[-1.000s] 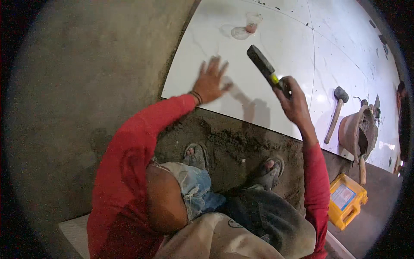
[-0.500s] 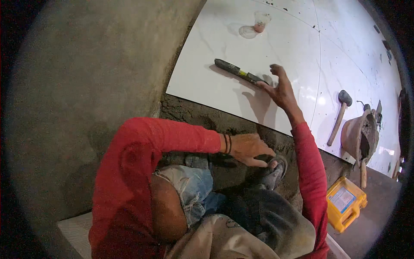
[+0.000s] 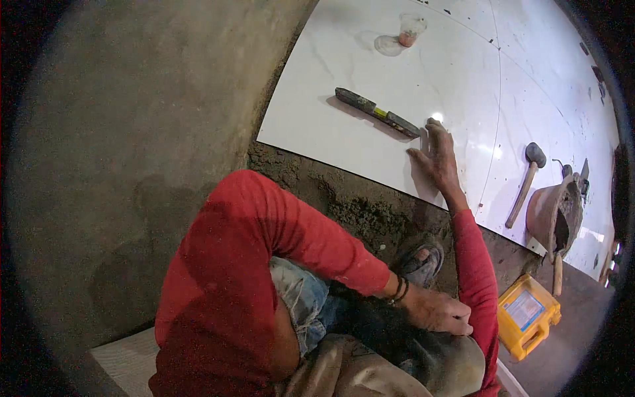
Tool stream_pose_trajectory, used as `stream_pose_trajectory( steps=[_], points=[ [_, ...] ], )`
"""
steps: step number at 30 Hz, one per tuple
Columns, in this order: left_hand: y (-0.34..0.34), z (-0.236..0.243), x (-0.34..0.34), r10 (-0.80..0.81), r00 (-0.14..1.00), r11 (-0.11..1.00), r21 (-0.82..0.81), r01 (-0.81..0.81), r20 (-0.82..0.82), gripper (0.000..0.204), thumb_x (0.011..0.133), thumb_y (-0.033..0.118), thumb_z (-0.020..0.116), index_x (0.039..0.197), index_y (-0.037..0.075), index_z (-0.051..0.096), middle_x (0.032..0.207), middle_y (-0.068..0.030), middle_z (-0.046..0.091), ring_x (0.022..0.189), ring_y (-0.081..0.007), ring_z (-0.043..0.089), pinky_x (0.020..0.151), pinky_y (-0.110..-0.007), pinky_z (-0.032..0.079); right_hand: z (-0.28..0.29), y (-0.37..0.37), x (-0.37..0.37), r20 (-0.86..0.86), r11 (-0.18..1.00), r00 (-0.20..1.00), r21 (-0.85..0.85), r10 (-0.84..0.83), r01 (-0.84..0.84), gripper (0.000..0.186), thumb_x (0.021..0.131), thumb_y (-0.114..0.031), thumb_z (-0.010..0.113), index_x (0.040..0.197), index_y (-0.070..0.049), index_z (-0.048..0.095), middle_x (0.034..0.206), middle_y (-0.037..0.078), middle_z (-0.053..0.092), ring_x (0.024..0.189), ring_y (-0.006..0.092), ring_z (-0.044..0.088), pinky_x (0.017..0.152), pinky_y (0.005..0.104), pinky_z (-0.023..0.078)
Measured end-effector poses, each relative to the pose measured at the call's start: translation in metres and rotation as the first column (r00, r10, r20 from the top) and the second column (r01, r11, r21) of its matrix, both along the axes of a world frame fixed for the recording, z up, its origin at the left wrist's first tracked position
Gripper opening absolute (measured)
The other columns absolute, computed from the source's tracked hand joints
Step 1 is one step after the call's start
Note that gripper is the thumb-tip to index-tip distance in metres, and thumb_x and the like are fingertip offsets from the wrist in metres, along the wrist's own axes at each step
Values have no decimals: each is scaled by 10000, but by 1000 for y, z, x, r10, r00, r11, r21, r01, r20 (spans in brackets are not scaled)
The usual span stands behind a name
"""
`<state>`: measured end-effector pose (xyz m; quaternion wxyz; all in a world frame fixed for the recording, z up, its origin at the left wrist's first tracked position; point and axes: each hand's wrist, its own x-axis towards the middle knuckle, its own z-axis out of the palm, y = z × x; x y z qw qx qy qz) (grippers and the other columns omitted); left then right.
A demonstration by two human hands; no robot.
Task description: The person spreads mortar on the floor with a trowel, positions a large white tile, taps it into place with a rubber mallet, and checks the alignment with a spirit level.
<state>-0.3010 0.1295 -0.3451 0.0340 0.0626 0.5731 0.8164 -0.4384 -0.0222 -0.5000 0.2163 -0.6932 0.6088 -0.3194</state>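
Note:
My right hand (image 3: 438,159) rests on the large white tile (image 3: 311,126), thumb and fingers apart, holding nothing. Beside its fingertips lies a short black spirit level (image 3: 377,112) with a yellow-green vial section; the hand seems to be just off its end. My left hand (image 3: 440,312), with dark bands at the wrist, lies over my dark-trousered knee. Its fingers are curled in, and whatever may be inside them is hidden.
Rough wet mortar (image 3: 360,215) runs along the tile's near edge, by my sandalled foot (image 3: 422,264). To the right are a rubber mallet (image 3: 526,178), a mortar-caked bucket (image 3: 549,218) and a yellow jug (image 3: 528,316). A clear plastic cup (image 3: 410,30) stands farther back.
My right hand has come off the spirit level's end and lowered onto the tile. My left hand has moved from near my foot rightward and back to my knee, its fingers curling.

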Motion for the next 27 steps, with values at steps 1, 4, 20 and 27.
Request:
stream_pose_trajectory(
  steps=[1, 4, 20, 27],
  points=[
    [11, -14, -1, 173, 937, 960, -160, -229, -304, 292, 1004, 290, 471, 1066, 14, 544, 987, -156, 571, 911, -298, 605, 807, -432, 479, 0, -6, 6, -53, 1000, 998, -12, 19, -20, 730, 758, -247, 825, 1357, -51, 458, 1442, 181, 467, 1367, 366, 399, 1140, 465, 325],
    [15, -20, -7, 193, 795, 878, -260, -401, -575, 265, 953, 200, 496, 1120, -5, 482, 1067, -195, 504, 940, -382, 587, 818, -459, 477, -2, -13, 7, -97, 999, 995, -27, 21, -24, 601, 783, -216, 802, 1295, -64, 525, 1458, 161, 459, 1379, 358, 392, 1147, 464, 328],
    [-13, 40, 6, 386, 825, 911, 27, -412, -412, 314, 991, 331, 539, 1025, 21, 502, 893, -141, 555, 849, -327, 587, 736, -428, 474, -9, -37, 8, 14, 997, 999, -64, -31, 32, 376, 886, -175, 702, 1224, -33, 616, 1412, 156, 525, 1352, 330, 462, 1103, 425, 407],
    [-25, 49, 15, 301, 887, 949, 15, -316, -351, 469, 935, 476, 600, 1021, 25, 499, 934, -156, 570, 884, -332, 590, 779, -426, 475, -6, -35, 12, 46, 998, 999, -64, -20, 23, 417, 889, -159, 697, 1264, -18, 580, 1407, 158, 531, 1338, 324, 482, 1080, 410, 437]
  ],
)
